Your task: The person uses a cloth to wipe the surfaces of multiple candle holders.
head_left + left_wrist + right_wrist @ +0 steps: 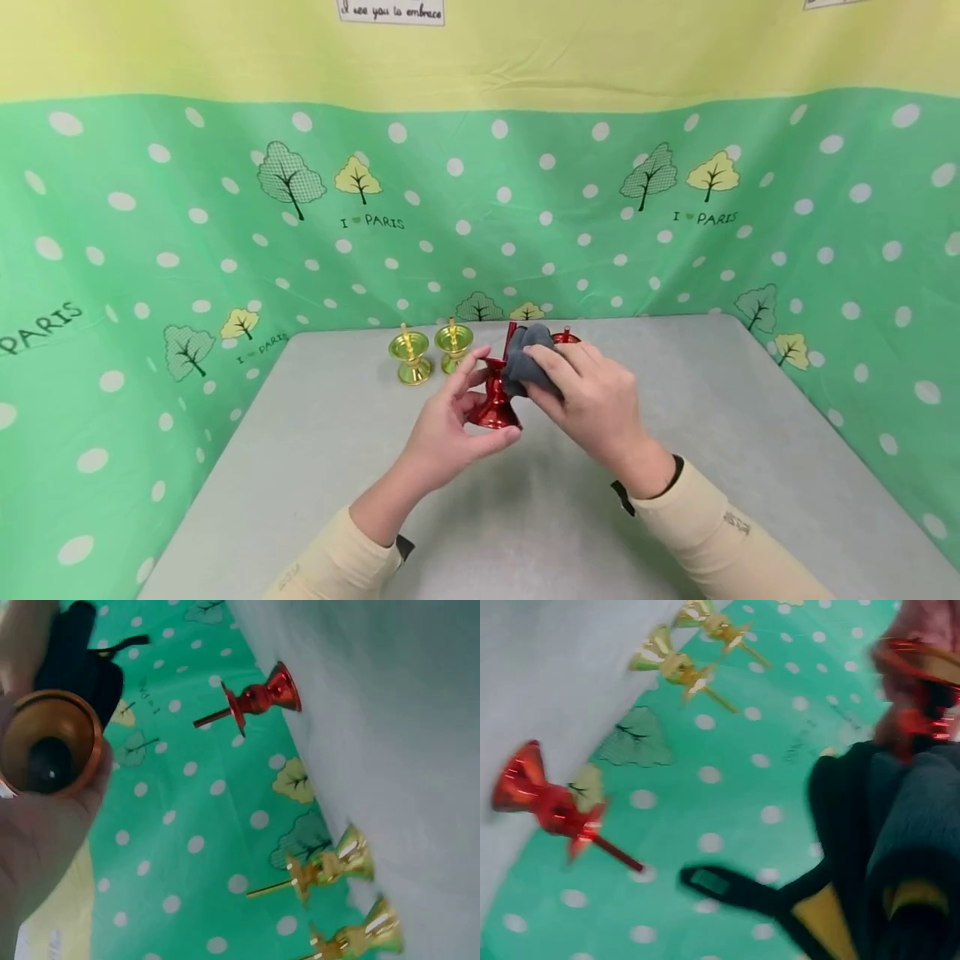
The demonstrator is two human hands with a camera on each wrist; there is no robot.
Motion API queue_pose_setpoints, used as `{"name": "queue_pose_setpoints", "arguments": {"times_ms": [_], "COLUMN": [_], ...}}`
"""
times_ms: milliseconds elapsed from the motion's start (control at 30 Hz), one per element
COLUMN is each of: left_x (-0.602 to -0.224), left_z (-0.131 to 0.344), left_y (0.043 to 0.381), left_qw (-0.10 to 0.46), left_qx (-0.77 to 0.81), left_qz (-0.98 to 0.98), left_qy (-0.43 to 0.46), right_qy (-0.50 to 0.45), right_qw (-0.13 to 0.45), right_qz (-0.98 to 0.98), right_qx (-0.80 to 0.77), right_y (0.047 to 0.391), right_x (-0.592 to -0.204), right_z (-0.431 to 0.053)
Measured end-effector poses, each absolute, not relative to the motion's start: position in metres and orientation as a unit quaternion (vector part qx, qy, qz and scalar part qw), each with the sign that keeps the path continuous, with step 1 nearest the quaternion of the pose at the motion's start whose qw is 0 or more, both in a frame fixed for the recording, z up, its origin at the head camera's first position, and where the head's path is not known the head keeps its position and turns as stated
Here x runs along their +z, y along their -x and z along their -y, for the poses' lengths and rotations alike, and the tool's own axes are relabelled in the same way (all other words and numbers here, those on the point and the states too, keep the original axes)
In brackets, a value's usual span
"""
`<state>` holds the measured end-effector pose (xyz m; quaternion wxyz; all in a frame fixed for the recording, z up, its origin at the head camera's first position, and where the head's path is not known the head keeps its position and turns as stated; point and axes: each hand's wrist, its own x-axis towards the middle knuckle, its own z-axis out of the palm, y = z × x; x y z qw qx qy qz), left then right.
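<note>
Gripping one red candle holder (495, 410) with curved fingers and thumb, the left hand (442, 425) had it above the grey table (315, 467), its spike (512, 335) pointing upward. The right hand (600, 400), with bent fingers, pinched a dark grey cloth (527, 362), and I saw this cloth touching the holder's side. Behind them stood two gold holders (414, 372) near each other, and a second red holder (553, 808), partly hidden from me by the right hand.

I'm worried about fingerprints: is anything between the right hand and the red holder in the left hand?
Yes: the dark grey cloth gripped by the right hand lies between it and the held red holder.
</note>
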<state>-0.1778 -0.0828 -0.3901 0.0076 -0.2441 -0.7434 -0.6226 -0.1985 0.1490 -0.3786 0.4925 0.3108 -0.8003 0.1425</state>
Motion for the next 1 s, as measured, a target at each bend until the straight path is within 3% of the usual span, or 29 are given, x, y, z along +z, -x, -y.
{"name": "queue_pose_setpoints", "arguments": {"times_ms": [100,200,600,833,1000], "left_x": [-0.390,-0.393,-0.404,-0.399,-0.399], "left_z": [0.087,0.090,0.090,0.095,0.098], "left_y": [0.181,0.187,0.194,0.190,0.191], "left_qw": [-0.060,-0.092,-0.112,-0.130,-0.169], "left_qx": [-0.697,-0.733,-0.750,-0.797,-0.811], "left_qz": [0.680,0.639,0.619,0.544,0.496], "left_qy": [0.222,0.213,0.205,0.228,0.260], "right_qy": [-0.292,-0.275,-0.295,-0.265,-0.297], "right_qw": [0.485,0.472,0.497,0.448,0.401], "right_qz": [0.808,0.823,0.796,0.826,0.813], "right_qx": [0.165,0.159,0.183,0.216,0.300], "right_y": [0.207,0.212,0.207,0.210,0.211], "right_x": [-0.388,-0.396,-0.392,-0.402,-0.403], "right_z": [-0.155,-0.159,-0.146,-0.154,-0.155]}}
